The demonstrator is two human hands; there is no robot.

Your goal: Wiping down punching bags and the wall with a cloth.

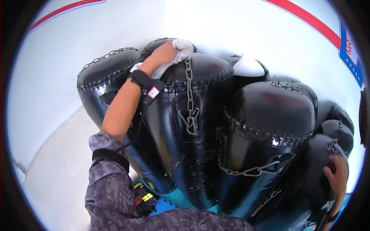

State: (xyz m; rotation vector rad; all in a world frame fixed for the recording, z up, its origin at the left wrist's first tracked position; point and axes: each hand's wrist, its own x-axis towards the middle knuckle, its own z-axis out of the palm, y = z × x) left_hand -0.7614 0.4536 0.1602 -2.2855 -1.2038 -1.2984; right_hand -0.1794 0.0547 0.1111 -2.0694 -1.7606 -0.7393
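My left hand [163, 56] grips a white and grey cloth [183, 49] over the top of a black heavy punching bag [214, 66]. Part of the cloth hangs below the palm. A steel chain [189, 86] runs down from beside that cloth over the bag's stitched rim, with a carabiner [190, 128] at its lower end. Far to the right, my right hand [336, 173] lies against the side of another black bag [315, 170], thumb spread from the fingers and nothing visible in it. Between the hands stands a wider punching bag [277, 109] with a chain [245, 173] slung across its front.
More punching bags stand upright close together, one at the left [111, 68] and smaller ones at the right [336, 130]. A white wall [214, 26] with a red stripe [306, 20] rises behind. Dark gear with yellow bands [146, 199] lies on the floor near a blue mat piece [163, 206].
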